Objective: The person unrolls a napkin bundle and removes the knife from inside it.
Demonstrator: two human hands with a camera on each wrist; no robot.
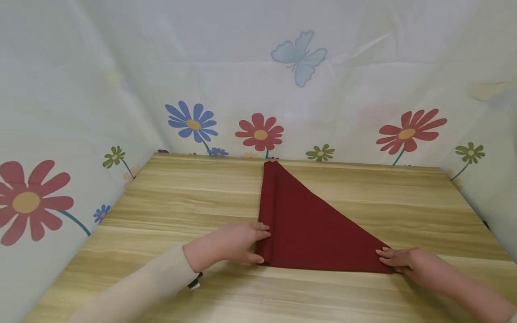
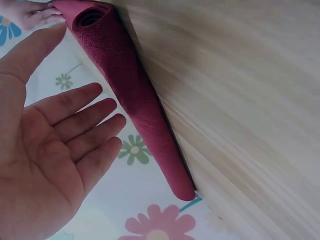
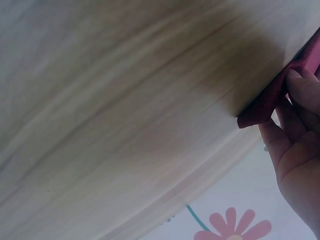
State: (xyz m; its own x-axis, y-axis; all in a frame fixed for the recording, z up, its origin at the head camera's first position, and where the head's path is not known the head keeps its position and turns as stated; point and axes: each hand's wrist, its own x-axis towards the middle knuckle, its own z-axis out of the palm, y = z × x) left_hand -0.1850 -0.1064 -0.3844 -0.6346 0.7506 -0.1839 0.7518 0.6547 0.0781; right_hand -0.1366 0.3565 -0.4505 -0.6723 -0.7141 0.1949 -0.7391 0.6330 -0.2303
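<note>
Red cloth (image 1: 319, 233), partly rolled, on tabletop (image 1: 194, 193)
Left hand (image 1: 240, 242): fingers loosely extended at the roll (image 1: 267, 202); right hand (image 1: 414, 262): fingers pinching a corner.

A wood-grained table (image 1: 194, 193) carries a dark red cloth (image 1: 319, 229), spread in a triangle. One tip points to eleven o'clock, close to the table's far edge; another points to four o'clock. Along its nine o'clock side the cloth is rolled, the coil showing at the near end.
</note>
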